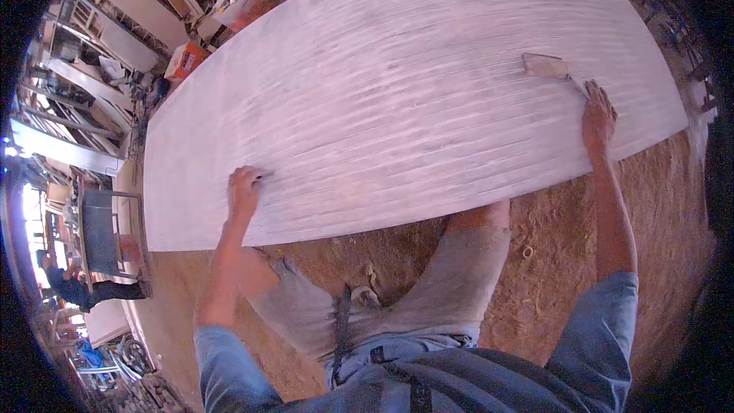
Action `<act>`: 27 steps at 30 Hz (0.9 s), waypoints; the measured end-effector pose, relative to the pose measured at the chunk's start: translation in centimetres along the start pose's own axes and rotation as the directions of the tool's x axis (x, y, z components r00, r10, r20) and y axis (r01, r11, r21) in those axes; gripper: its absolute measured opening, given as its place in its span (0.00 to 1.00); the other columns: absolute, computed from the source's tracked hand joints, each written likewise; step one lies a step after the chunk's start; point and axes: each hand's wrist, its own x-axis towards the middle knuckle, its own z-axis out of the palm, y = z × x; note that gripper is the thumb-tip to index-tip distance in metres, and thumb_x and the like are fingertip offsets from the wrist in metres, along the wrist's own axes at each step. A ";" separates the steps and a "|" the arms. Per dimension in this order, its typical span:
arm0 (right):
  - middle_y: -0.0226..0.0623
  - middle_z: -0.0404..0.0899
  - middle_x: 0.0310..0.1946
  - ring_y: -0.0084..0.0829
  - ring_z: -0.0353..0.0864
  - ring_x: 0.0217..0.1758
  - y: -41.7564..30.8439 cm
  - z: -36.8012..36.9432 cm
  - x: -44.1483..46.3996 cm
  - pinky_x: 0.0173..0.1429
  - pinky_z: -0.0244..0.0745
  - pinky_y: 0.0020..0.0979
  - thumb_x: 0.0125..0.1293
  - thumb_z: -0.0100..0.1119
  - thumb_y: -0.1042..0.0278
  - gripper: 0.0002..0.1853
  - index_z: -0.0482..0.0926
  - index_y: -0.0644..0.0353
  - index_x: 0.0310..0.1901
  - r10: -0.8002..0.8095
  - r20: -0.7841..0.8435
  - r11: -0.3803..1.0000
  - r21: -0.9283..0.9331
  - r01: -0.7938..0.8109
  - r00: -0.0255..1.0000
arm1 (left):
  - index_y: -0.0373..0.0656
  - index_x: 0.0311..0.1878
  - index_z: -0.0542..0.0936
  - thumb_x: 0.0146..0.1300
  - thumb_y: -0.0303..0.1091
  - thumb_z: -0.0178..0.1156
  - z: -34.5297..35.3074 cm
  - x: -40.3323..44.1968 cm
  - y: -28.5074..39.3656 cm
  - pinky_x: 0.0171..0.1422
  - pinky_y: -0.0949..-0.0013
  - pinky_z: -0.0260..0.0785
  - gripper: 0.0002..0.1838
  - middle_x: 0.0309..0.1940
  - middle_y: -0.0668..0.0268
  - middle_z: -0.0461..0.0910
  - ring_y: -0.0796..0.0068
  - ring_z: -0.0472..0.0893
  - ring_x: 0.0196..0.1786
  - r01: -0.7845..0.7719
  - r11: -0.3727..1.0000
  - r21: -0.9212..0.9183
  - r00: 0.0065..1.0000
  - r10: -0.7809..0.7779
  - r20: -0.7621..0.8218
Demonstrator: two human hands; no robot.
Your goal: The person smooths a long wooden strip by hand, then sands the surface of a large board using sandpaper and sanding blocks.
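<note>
A large pale panel (367, 130), streaked with whitish lines, stretches in front of me. My right hand (599, 118) is over its right part, fingers closed on the thin handle of a putty knife (545, 66). The knife's broad, flat, beige-smeared blade points left over the streaked surface; I cannot tell if it touches. My left hand (245, 190) is near the panel's lower left, with fingers curled together. A small dark edge (264, 174) sticks out from those fingers; its kind is too small to make out.
Orange-and-white boxes (186, 60) and stacked boards (134, 8) lie beyond the panel's far-left edge. Another person (73, 283) is at the far left beside a dark panel (102, 231). Brown dirt ground (550, 260) surrounds my legs.
</note>
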 end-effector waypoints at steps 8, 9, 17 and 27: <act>0.32 0.68 0.64 0.36 0.63 0.68 0.3 -0.7 0.0 0.67 0.59 0.40 0.66 0.44 0.73 0.23 0.67 0.50 0.63 -0.038 -0.032 0.998 -0.057 0.037 0.999 | 0.41 0.42 0.80 0.53 0.30 0.56 7.5 9.7 27.8 0.60 0.53 0.64 0.12 0.44 0.57 0.79 0.55 0.75 0.52 -0.392 0.883 -0.260 0.914 0.342 -0.217; 0.33 0.69 0.63 0.37 0.64 0.68 0.8 0.1 0.1 0.67 0.60 0.40 0.65 0.44 0.74 0.23 0.68 0.51 0.63 -0.038 -0.051 0.999 -0.014 0.037 0.998 | 0.42 0.41 0.81 0.53 0.31 0.56 7.1 10.8 30.5 0.60 0.53 0.64 0.12 0.44 0.58 0.79 0.56 0.75 0.52 -0.372 0.901 -0.224 0.928 0.360 -0.094; 0.40 0.69 0.62 0.41 0.65 0.66 2.0 1.3 0.6 0.69 0.59 0.41 0.64 0.42 0.76 0.23 0.69 0.56 0.62 -0.052 -0.120 0.964 0.252 0.081 0.991 | 0.51 0.38 0.84 0.54 0.32 0.60 4.5 3.7 6.3 0.59 0.54 0.62 0.09 0.39 0.66 0.80 0.61 0.76 0.49 -0.297 0.953 -0.061 0.936 0.278 -0.215; 0.40 0.73 0.59 0.43 0.69 0.64 -0.2 -0.9 0.2 0.67 0.63 0.42 0.59 0.45 0.79 0.22 0.74 0.57 0.57 -0.017 -0.101 0.991 0.133 0.030 0.995 | 0.47 0.39 0.83 0.45 0.26 0.64 2.6 2.6 6.3 0.55 0.58 0.65 0.14 0.39 0.66 0.80 0.62 0.77 0.46 -0.214 0.974 -0.070 0.974 0.207 -0.094</act>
